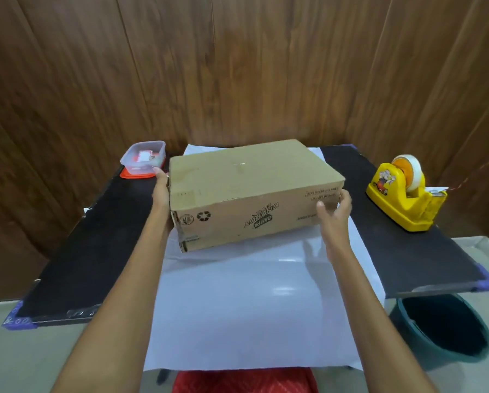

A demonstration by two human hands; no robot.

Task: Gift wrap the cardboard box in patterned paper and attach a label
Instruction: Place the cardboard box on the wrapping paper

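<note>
A brown cardboard box (246, 177) with upside-down black print on its near face is over the far half of a white sheet of paper (237, 307) spread on the black table (81, 251). My left hand (161, 194) presses flat against the box's left side, fingers straight along it. My right hand (334, 211) grips the near right corner, thumb on the near face and fingers curled round the right side. A shadow lies under the box's near edge; I cannot tell whether the box rests on the paper.
A clear plastic tub (144, 157) holding small red and white items stands on a red lid at the back left. A yellow tape dispenser (402, 194) sits at the right. A dark teal bin (441, 327) stands below the table's right corner. Red cloth (243, 381) shows at the bottom edge.
</note>
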